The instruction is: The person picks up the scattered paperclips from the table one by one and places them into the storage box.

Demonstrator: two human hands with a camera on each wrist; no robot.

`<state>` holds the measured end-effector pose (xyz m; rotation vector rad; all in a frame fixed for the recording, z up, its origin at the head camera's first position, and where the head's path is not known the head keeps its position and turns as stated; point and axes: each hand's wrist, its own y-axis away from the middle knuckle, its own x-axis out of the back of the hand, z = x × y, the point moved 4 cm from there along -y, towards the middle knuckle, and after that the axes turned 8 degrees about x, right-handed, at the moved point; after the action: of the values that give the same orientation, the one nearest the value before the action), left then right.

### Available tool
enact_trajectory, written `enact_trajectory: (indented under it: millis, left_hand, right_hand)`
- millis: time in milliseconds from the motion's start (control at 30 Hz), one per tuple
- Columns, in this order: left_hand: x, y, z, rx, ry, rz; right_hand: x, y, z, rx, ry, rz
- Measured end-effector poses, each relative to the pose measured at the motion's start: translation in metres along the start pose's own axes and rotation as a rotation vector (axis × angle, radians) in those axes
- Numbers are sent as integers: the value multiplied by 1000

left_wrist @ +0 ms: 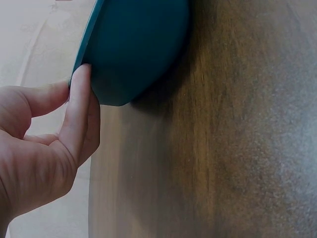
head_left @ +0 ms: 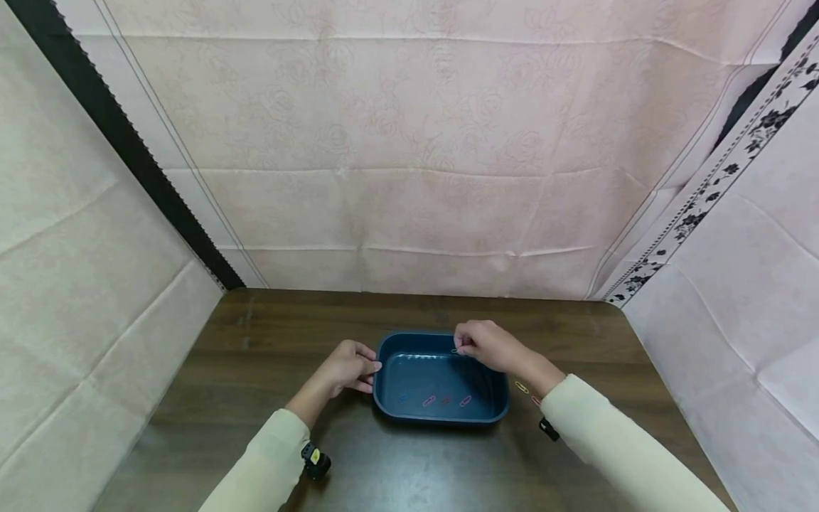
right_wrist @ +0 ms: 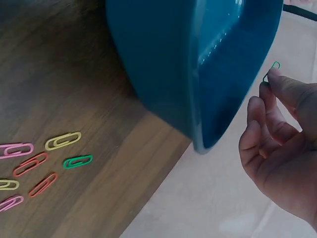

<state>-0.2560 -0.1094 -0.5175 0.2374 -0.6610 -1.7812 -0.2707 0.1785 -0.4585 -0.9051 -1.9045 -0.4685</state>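
A blue plastic tray point(head_left: 441, 414) stands on the wooden table, with several paper clips lying on its floor, among them a pink paper clip point(head_left: 429, 401). My left hand point(head_left: 350, 368) pinches the tray's left rim between thumb and fingers; the left wrist view shows the fingertips against the outer wall point(left_wrist: 133, 44). Over the tray's far right corner, my right hand point(head_left: 489, 344) pinches a green paper clip point(right_wrist: 275, 65) between thumb and index finger. The other fingers of that hand point(right_wrist: 282, 144) are curled loosely.
On the table right of the tray lie several loose paper clips: a yellow paper clip point(right_wrist: 63, 141), a green one point(right_wrist: 78, 161), red and pink ones. Part of that group is hidden under the right forearm in the head view. Pale patterned cloth point(head_left: 409, 142) hangs behind the table point(head_left: 256, 427) and at both sides.
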Motion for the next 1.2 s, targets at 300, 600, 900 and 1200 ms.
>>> enact_trajectory:
  millis: [300,600,900,1200]
  left_hand:
    - [-1,-1,0,6,-4,3]
    - [-1,-1,0,10,-4,7]
    - [-1,-2,1,2,-14,5]
    - [0,-2,1,6,-13,-5]
  right_hand:
    - [-14,-16,-12,44,-31,-86]
    - [-29,-30,-19,126,-34,-172]
    - [-48,-44,-28,149,-25,-259]
    - [-63,-61,-40,170,-25,-332]
